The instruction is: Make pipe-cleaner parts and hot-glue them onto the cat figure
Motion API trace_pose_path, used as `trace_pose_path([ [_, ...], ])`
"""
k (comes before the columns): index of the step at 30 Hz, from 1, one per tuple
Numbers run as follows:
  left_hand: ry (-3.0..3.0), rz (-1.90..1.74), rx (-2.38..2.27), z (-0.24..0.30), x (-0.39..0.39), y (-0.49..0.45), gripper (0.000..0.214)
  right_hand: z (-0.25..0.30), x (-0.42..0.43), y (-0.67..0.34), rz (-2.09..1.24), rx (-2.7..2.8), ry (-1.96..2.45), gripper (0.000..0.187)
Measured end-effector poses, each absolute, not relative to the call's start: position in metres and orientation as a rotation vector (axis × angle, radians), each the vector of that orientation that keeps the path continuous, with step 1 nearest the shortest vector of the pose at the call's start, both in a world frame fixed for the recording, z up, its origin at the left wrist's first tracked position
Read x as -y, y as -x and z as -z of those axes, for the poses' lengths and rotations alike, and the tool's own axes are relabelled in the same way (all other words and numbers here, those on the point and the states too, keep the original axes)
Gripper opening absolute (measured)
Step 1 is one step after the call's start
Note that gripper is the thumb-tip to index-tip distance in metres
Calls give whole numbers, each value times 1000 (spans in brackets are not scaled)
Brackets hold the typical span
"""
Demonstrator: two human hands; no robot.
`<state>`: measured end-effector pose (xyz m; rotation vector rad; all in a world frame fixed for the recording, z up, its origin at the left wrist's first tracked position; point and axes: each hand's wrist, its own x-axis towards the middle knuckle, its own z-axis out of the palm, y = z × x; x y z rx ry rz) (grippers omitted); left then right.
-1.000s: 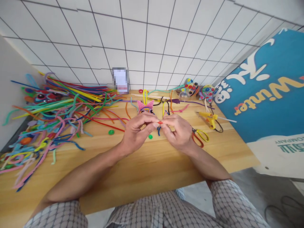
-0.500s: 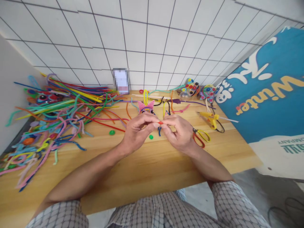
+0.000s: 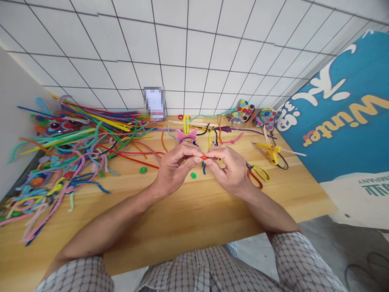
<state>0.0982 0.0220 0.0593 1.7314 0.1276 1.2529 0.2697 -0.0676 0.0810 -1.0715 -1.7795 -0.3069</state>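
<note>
My left hand (image 3: 174, 168) and my right hand (image 3: 227, 168) meet fingertip to fingertip above the wooden table (image 3: 182, 219). Both pinch a small red piece (image 3: 204, 157) between them, and a dark blue pipe cleaner end (image 3: 204, 167) hangs down below the fingers. Just behind my hands stands a pink pipe-cleaner figure with pointed ears (image 3: 186, 136). Two green buttons (image 3: 143, 170) lie on the table near my left hand.
A big heap of coloured pipe cleaners (image 3: 69, 150) covers the table's left side. Red-and-yellow scissors (image 3: 257, 175) and a yellow glue gun (image 3: 269, 151) lie to the right. Decorated craft balls (image 3: 246, 112) sit at the back. A blue printed box (image 3: 343, 117) stands at the right.
</note>
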Motion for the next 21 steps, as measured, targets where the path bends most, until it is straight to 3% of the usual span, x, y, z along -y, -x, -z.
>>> trace_pose_path([
  [13,-1749,-1271,-109,-56,-20,-101,5,-79,68,-272,203,1691,1044,19],
  [21,-1888,-1385,-106,-53,-23,-103,9,-94,86,-274,344,1785,843,4],
])
